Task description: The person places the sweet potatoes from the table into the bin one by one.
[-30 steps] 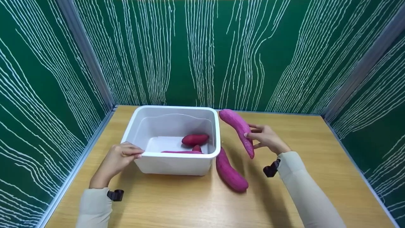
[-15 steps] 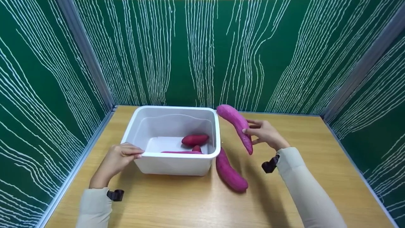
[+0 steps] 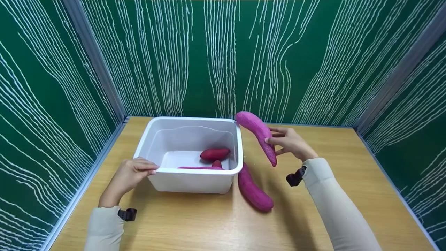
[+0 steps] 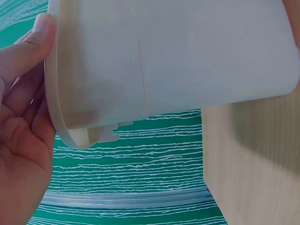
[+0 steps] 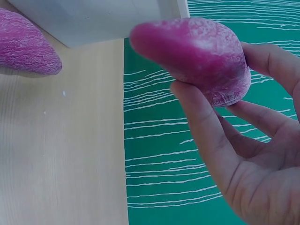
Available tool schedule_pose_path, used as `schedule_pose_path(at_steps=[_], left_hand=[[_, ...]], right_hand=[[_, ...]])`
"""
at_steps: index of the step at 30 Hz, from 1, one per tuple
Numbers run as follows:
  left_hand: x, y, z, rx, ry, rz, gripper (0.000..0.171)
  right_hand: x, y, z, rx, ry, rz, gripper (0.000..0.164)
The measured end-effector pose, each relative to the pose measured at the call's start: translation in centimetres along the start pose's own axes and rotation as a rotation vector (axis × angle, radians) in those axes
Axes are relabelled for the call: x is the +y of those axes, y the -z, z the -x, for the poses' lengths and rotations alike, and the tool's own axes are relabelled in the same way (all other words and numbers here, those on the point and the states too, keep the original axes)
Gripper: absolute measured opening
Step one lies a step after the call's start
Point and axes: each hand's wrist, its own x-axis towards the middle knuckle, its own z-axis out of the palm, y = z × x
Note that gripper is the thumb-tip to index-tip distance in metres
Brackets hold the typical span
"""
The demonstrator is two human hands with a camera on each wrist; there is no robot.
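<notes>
My left hand (image 3: 134, 176) pinches the near left corner of the white plastic bin (image 3: 195, 181); in the left wrist view the thumb lies on one side of the rim and the fingers on the other. With thumb and fingers, my right hand (image 3: 291, 142) holds a long, curved pink sweet potato (image 3: 257, 129) above the table, right of the bin. Its upper end is by the bin's far right corner and its thin end points down. Inside the bin lie a dark red sweet potato (image 3: 215, 153), a small red tip (image 3: 216, 163) and a pink piece (image 3: 200, 167), partly hidden by the near wall.
Another long pink sweet potato (image 3: 254, 191) lies on the wooden table (image 3: 188, 223), just right of the bin. Green panels (image 3: 223, 59) with white wavy lines stand at the back and both sides, joined by grey metal posts (image 3: 95, 59).
My right hand has moved the pink sweet potato slightly up, away from me and left, closer to the bin's rim. My left hand and the bin have stayed still.
</notes>
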Motion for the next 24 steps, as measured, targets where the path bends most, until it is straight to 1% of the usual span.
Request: schedule_pose_path(at_steps=[7,17,20,24], left_hand=[[0.1,0.0,-0.1,-0.012,0.015,0.013,0.016],[0.3,0.1,-0.1,-0.04,0.069,0.027,0.015],[0.2,0.1,-0.1,-0.031,0.065,0.024,0.015],[0.2,0.0,-0.1,-0.008,0.032,0.01,0.014]], right_hand=[[-0.6,0.0,-0.2,0.0,0.02,-0.003,0.067],[-1.8,-0.6,-0.6,-0.003,0.017,0.003,0.068],[-2.3,-0.8,-0.6,0.002,0.019,0.002,0.068],[-2.9,-1.2,-0.8,-0.003,0.037,-0.013,0.068]])
